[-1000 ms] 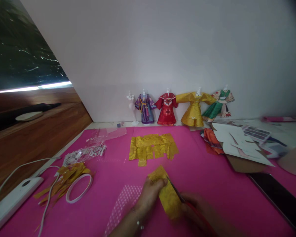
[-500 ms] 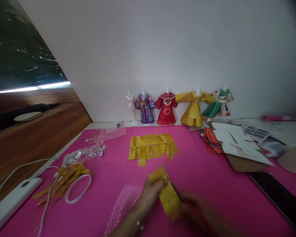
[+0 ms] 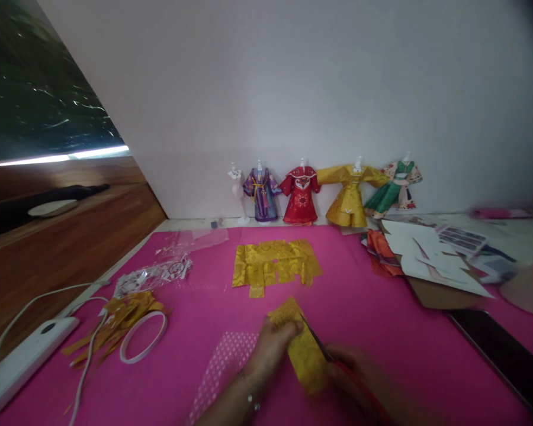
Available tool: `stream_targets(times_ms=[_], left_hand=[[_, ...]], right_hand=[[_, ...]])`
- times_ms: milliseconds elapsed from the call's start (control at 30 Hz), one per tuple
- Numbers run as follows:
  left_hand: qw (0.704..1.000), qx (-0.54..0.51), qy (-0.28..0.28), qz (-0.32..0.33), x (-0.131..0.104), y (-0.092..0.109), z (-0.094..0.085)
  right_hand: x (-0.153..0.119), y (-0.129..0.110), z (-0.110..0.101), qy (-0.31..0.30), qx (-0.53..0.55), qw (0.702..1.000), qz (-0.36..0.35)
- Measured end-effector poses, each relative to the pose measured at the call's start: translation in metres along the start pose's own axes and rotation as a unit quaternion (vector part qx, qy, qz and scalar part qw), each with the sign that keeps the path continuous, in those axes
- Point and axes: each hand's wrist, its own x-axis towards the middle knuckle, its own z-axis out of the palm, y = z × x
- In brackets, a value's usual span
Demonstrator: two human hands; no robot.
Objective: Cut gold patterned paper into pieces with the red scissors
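Observation:
Between thumb and fingers, my left hand (image 3: 273, 343) pinches the upper part of a yellow patterned piece of fabric (image 3: 306, 361). Red-handled scissors (image 3: 317, 342) lie along the fabric's right edge, their blades pointing up and left. My right hand (image 3: 353, 373) is closed round the scissors' handles, blurred and dim. Whether the blades are parted is hard to see. Just beyond my hands, several cut yellow fabric pieces (image 3: 275, 263) lie flat, overlapping in a patchwork on the pink mat (image 3: 195, 337).
Yellow scraps (image 3: 124, 316), a white ring (image 3: 143, 337) and a power strip (image 3: 26, 367) with cables are at left. Miniature dress forms stand along the wall, including a red dress (image 3: 300, 195). White paper sheets (image 3: 430, 260) and a dark phone-like slab (image 3: 497, 355) lie right.
Hardly anything differs. The view has shifted slightly, while both hands keep the same hold on the fabric and the scissors.

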Motion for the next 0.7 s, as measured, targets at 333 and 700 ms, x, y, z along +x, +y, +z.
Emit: stream_targets(times_ms=[333, 700], left_hand=[[1.000, 0.001, -0.009, -0.005, -0.0016, 0.0007, 0.0002], [1.000, -0.016, 0.003, -0.006, 0.0024, -0.0054, -0.0025]], right_hand=[[0.0007, 0.0008, -0.0006, -0.017, 0.028, 0.999, -0.019], [0.0031, 0.0072, 0.0009, 0.011, -0.005, 1.000, -0.016]])
